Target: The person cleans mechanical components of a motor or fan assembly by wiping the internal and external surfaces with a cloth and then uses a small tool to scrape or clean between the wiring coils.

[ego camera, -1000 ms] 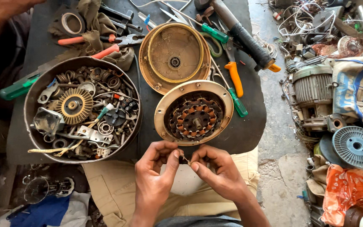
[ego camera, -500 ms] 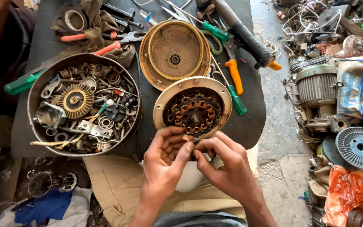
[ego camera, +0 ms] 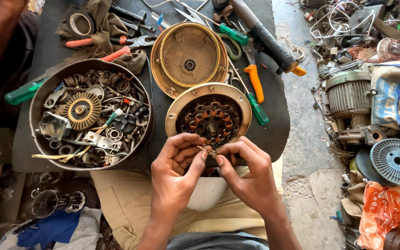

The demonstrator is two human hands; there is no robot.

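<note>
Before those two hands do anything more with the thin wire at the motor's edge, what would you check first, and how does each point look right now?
1. Wire pinched by both hands: left hand and right hand meet fingertip to fingertip over a thin wire. Ok.
2. Wire whole or frayed: too small to see. Cannot tell.
3. Motor lying flat on the dark table, windings up. Ok.
4. Tools close by: green-handled screwdriver and orange-handled pliers lie just right of the motor. Ok.
5. Bowl of spare parts apart from the hands. Ok.
6. Loose cover apart from the hands. Ok.
</note>
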